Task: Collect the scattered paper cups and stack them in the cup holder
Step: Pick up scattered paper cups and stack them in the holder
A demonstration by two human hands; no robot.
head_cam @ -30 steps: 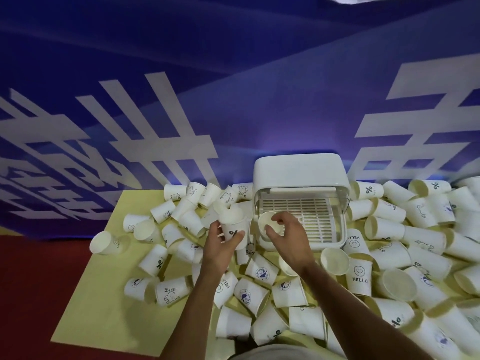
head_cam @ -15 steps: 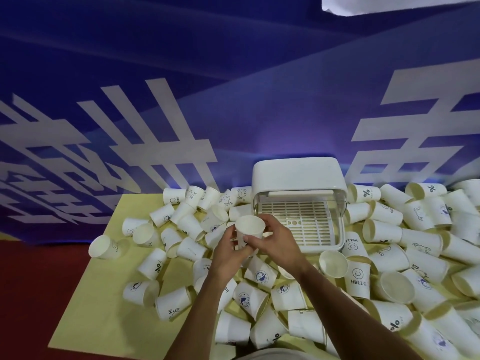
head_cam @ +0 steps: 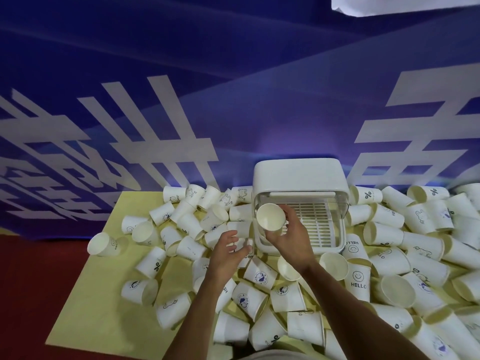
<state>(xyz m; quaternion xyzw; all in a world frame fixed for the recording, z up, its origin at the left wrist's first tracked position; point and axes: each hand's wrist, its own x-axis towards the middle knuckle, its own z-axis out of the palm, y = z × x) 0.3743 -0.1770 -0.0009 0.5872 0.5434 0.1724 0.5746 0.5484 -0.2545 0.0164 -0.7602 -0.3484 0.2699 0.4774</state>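
Since half a second ago the left hand [head_cam: 228, 252] has let go of the paper cup [head_cam: 270, 216] and dropped toward the lower centre of the frame. The right hand [head_cam: 288, 237] alone has carried the cup up and rightward to the cup holder [head_cam: 301, 175].

Head view: the right hand's fingers [head_cam: 291, 214] wrap round the cup's wall from behind and below. They grip it tilted, so its open mouth faces the camera and its base points toward the slotted tray [head_cam: 315, 222] inside the holder. That tilt looks chosen to bring the cup base-first through the holder's front opening, at its left corner. The cup sits just in front of that opening and overlaps its left edge. I cannot tell whether it touches the tray yet.

The left hand's fingers [head_cam: 231, 236] are spread and relaxed and hold nothing. They hover just above the scattered cups [head_cam: 181, 222] left of the holder, probably so they can take the next one while the right hand places this one.

The holder stands at the centre of the frame on the yellow counter [head_cam: 104, 294], its white lid raised at the back against the blue banner [head_cam: 233, 74]. More cups [head_cam: 415, 229] lie heaped on its right, and one marked HELLO [head_cam: 358, 279] stands upright near the right forearm. Apart from the held cup, no cup shows inside the holder, so I judge the task barely started. The crowding at the holder's front may make the next cups awkward to pick cleanly.
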